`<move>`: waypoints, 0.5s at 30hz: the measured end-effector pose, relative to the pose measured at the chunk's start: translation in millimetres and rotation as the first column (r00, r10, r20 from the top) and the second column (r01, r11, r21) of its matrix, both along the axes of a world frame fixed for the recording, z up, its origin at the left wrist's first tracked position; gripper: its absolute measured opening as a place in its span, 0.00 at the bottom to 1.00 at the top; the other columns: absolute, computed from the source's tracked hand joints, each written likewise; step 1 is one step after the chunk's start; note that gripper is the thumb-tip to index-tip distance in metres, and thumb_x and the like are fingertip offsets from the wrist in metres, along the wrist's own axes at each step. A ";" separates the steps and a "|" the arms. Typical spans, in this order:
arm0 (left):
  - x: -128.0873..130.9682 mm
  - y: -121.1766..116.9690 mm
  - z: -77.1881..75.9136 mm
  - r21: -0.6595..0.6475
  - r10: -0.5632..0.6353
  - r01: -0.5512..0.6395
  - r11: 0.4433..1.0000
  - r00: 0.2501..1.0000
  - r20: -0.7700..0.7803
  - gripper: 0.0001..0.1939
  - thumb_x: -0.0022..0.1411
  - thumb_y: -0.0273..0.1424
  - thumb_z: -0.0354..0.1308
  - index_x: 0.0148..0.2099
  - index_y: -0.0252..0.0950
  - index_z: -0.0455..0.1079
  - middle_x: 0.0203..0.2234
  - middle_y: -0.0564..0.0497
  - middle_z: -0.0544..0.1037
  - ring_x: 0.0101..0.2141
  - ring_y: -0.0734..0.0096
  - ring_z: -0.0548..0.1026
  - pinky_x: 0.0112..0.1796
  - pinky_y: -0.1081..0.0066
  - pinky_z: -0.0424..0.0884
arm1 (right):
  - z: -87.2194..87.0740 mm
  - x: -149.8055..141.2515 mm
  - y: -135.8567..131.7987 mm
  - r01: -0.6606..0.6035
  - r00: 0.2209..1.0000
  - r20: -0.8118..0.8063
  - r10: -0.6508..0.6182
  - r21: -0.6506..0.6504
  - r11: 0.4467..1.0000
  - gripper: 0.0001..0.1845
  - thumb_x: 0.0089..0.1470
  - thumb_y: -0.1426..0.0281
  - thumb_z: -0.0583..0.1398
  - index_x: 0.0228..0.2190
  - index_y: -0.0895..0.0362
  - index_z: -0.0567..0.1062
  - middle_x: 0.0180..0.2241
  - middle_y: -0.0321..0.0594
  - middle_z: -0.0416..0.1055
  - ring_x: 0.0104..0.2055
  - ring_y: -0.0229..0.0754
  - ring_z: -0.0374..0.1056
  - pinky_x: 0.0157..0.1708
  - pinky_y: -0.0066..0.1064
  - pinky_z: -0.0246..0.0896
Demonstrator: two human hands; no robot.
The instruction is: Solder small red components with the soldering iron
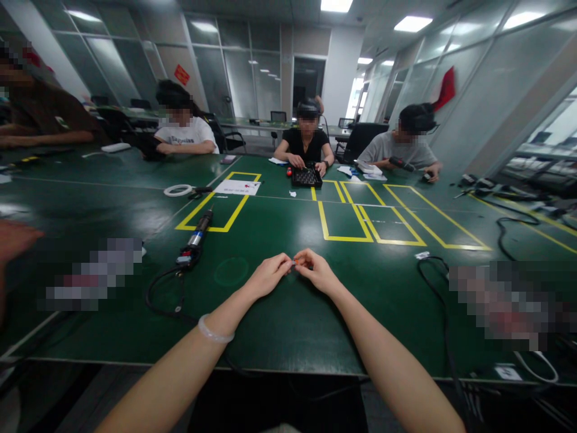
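My left hand [269, 273] and my right hand [318, 271] meet over the green table [293, 319], fingertips pinched together. Between them sits a tiny orange and grey part [295, 263], held by both hands just above the tabletop. A clear bracelet [215, 332] circles my left wrist. An electric screwdriver [198, 231] lies on the table to the left of my left hand, its black cable [162, 300] looping toward the near edge.
Yellow tape rectangles [360, 219] mark the table's middle. A black tray [307, 177] sits in front of a person opposite; other people sit around the far side. A white tape roll [177, 190] and a paper sheet [237, 187] lie left. Cables [435, 282] run right.
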State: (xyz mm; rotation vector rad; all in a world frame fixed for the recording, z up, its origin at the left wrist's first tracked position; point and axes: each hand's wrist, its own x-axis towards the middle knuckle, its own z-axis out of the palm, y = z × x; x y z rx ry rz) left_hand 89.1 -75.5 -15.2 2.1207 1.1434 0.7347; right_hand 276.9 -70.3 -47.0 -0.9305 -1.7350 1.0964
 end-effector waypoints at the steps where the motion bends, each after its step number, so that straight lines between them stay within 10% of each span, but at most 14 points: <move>1: 0.1 -0.2 0.3 -0.001 0.001 -0.001 1.000 1.000 -0.003 0.17 0.67 0.41 0.43 0.35 0.36 0.67 0.26 0.54 0.72 0.30 0.72 0.70 0.34 0.73 0.62 | -1.3 0.2 0.8 -0.001 1.000 0.004 0.001 -0.008 1.000 0.11 0.51 0.67 0.60 0.38 0.57 0.67 0.30 0.36 0.70 0.29 0.35 0.65 0.31 0.28 0.58; 7: 0.9 -0.2 -1.4 -0.021 -0.003 0.005 1.000 0.995 0.097 0.15 0.63 0.38 0.50 0.49 0.37 0.64 0.34 0.52 0.74 0.30 0.73 0.71 0.33 0.74 0.65 | -6.4 0.4 3.5 0.023 1.000 -0.005 -0.023 -0.043 0.999 0.11 0.52 0.64 0.60 0.36 0.58 0.69 0.29 0.36 0.69 0.29 0.36 0.64 0.30 0.28 0.58; 15: -0.1 1.5 -2.2 0.001 -0.037 0.038 0.999 0.995 0.091 0.12 0.63 0.37 0.50 0.44 0.36 0.67 0.33 0.52 0.75 0.31 0.72 0.72 0.33 0.74 0.65 | -3.0 0.4 1.7 0.015 1.000 -0.013 -0.016 -0.072 0.997 0.13 0.52 0.63 0.60 0.37 0.57 0.68 0.28 0.35 0.69 0.27 0.35 0.64 0.30 0.28 0.59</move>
